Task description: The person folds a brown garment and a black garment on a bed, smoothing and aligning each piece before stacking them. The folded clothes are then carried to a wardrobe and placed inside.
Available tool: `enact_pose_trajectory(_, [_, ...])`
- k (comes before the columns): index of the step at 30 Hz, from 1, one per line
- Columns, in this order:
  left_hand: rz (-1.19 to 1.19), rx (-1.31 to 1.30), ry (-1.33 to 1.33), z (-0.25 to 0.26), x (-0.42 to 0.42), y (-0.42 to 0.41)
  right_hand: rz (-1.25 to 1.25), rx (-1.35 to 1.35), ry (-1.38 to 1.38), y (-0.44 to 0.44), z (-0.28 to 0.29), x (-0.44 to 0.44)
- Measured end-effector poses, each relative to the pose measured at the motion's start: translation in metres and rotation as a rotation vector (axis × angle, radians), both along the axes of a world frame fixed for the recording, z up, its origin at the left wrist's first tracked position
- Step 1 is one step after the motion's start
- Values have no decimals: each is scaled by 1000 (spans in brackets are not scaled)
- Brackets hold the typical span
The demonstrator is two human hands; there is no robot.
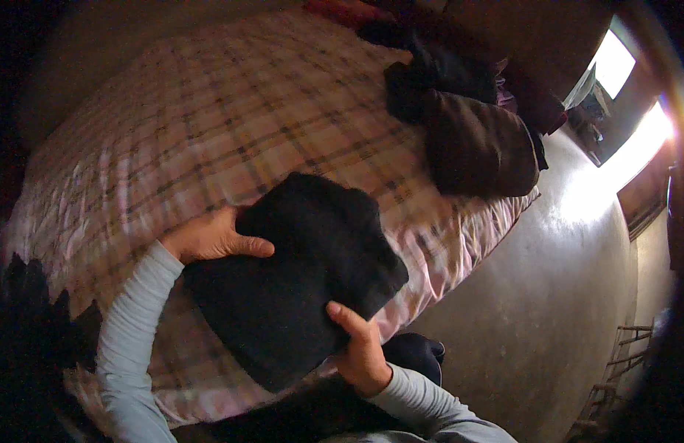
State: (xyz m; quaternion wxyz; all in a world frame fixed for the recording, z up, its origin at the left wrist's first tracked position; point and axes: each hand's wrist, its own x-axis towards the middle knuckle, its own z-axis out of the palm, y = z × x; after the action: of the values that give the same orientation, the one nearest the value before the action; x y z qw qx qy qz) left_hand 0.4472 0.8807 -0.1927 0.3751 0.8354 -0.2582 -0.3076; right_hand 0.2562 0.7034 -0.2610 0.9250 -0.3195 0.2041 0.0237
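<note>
A black cloth, folded into a thick bundle (303,260), is held over the near part of a bed with a plaid cover (209,149). My left hand (220,238) grips its left edge, the thumb on top and the fingers hidden beneath. On the bundle's near right edge is my right hand (359,346), also with the thumb on top and the fingers out of sight under the cloth. Both of my forearms wear light grey sleeves. What kind of garment the black cloth is, I cannot tell.
Dark brown folded clothing (480,147) lies at the bed's far right, with a black garment (452,66) behind it. A smooth floor (502,288) runs along the bed's right side. A wooden ladder-like frame (624,360) stands at the lower right. Bright openings show at the upper right.
</note>
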Motion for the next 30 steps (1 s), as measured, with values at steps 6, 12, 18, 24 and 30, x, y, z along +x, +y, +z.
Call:
enact_pose_trajectory(6, [-54,78,189,-14,14,0,109,-63,56,-7,-16,-2])
enact_pose_trajectory(12, [-68,2,148,-7,17,-8,261,6,225,-23,-9,1])
enact_pose_trajectory(18, [-17,31,202,-32,20,-3,374,77,277,-37,5,14])
enact_pose_trajectory(24, [33,353,326,-18,22,-10,256,-1,244,-31,-7,10])
enact_pose_trajectory(30, [-28,146,368,103,15,-97,10,160,311,-57,76,0])
